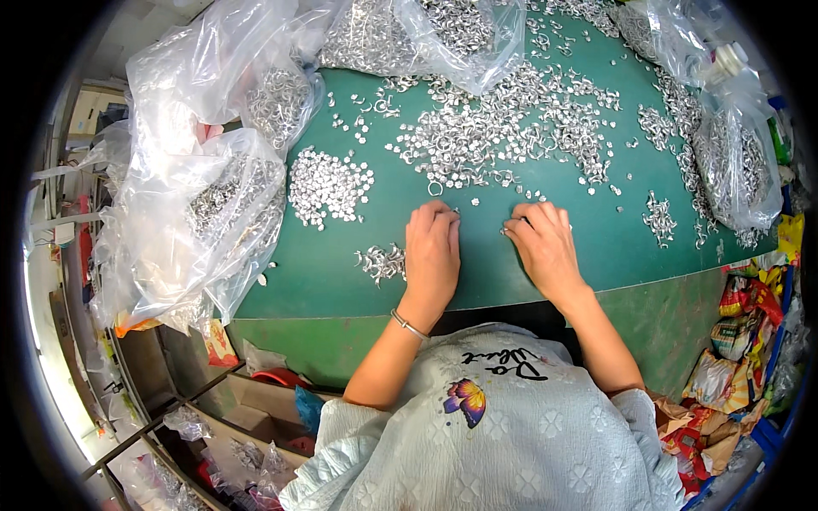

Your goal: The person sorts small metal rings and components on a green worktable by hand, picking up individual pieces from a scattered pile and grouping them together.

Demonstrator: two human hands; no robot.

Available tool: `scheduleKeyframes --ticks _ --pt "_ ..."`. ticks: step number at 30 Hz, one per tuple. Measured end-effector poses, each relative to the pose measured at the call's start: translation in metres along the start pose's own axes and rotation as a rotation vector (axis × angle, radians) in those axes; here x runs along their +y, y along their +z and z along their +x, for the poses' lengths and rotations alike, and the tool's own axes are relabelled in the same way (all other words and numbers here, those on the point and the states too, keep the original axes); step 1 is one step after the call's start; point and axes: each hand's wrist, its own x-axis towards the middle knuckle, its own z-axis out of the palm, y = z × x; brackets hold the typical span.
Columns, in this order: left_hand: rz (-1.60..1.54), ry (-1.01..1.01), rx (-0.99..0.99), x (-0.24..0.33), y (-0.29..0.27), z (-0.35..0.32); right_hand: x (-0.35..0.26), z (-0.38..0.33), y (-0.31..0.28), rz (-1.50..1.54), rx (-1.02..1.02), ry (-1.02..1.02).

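Observation:
My left hand [433, 254] rests at the near part of the green tabletop [494, 271], fingers curled and pressed together at the tips. A tiny silvery bit shows by its fingertips, too small to name. To its right, my right hand [545, 247] is also bent into a pinch, with a small shiny speck at the thumb and finger. Just beyond both hands spreads a large heap of small silver metal pieces [477, 140], some curved like open rings. A small pile of curved metal pieces [381, 263] lies against my left hand's outer side. Farther left is a pile of flower-shaped metal pieces [328, 187].
Clear plastic bags of metal parts [247, 196] crowd the left side, with another bag [375, 38] at the back. On the right stand one more filled bag [737, 162] and a small pile [659, 220]. Below left are open drawers [247, 400]; colourful packets [724, 366] lie lower right.

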Motion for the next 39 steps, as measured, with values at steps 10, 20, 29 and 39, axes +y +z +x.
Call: scheduleKeyframes --ticks 10,20,29,39 --pt "-0.101 0.033 -0.212 0.019 -0.015 -0.025 -0.012 0.003 -0.001 0.143 0.007 0.033" --pt "-0.138 0.066 -0.197 0.019 -0.008 -0.034 0.013 0.029 0.009 0.003 0.0 0.056" --pt "-0.178 0.067 -0.145 0.018 -0.01 -0.034 0.027 0.035 -0.009 -0.142 0.203 0.135" --pt "-0.201 0.026 -0.116 0.016 -0.012 -0.037 -0.004 0.032 0.007 -0.048 -0.087 0.093"
